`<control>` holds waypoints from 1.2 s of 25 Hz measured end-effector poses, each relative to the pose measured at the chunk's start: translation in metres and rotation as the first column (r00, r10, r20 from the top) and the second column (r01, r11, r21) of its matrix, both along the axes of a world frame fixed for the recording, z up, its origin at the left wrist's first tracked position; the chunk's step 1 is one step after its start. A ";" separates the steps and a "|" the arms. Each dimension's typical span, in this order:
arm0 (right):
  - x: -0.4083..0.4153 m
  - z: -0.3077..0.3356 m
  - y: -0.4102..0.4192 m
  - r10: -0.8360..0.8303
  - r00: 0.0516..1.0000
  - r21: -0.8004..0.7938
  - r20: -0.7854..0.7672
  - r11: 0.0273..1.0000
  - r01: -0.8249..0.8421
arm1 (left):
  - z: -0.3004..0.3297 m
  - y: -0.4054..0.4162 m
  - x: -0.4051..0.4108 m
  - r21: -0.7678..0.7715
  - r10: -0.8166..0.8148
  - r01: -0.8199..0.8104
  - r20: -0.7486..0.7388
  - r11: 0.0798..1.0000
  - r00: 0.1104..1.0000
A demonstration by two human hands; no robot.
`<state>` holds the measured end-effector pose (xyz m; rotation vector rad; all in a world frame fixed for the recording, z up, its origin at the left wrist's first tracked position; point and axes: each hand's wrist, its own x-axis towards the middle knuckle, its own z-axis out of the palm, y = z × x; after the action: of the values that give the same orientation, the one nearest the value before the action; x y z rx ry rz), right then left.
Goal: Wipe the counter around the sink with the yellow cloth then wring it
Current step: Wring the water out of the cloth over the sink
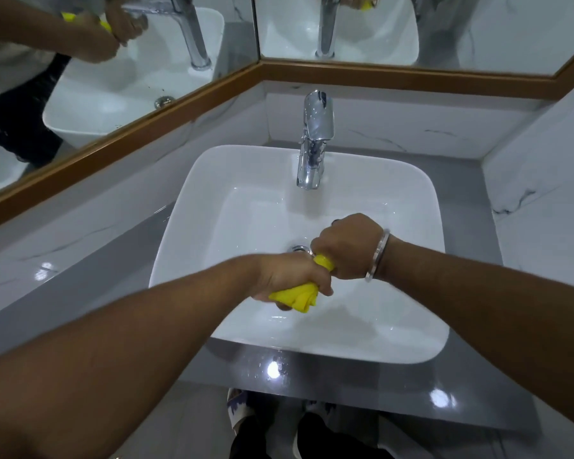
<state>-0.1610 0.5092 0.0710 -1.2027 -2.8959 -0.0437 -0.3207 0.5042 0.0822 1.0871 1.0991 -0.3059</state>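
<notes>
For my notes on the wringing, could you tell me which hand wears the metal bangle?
The right hand, gripping the far end of the yellow cloth, has the bangle on its wrist; the left hand wears none.

Two bare forearms with no sleeves reach over a white sink (421,207). The right hand (350,248) has a thin silver bangle (376,255) at its wrist. The left hand (290,276) wears nothing. Below the sink, dark trousers (312,435) and patterned footwear (237,410) show.
</notes>
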 end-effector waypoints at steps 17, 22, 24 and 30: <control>0.026 -0.018 -0.033 -0.545 0.828 -0.636 -0.130 0.687 0.353 | -0.027 -0.016 -0.028 0.932 0.011 0.274 -0.284 0.238 0.959; 0.016 0.002 -0.041 -0.634 0.774 -0.527 -0.002 0.658 0.538 | -0.016 0.003 -0.036 0.508 0.142 -0.223 0.193 0.832 0.971; 0.010 0.013 -0.047 -0.715 0.700 -0.588 -0.002 0.567 0.577 | -0.002 0.017 -0.043 0.187 0.250 -0.315 0.304 0.931 0.919; -0.024 0.032 -0.071 -0.802 0.595 -0.612 -0.050 0.496 0.616 | 0.003 0.043 -0.060 -0.058 0.174 -0.167 0.148 0.984 0.974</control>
<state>-0.1847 0.4378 0.1028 -2.1839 -1.9165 0.9419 -0.3809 0.5473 0.0850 0.9527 1.0354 -0.1089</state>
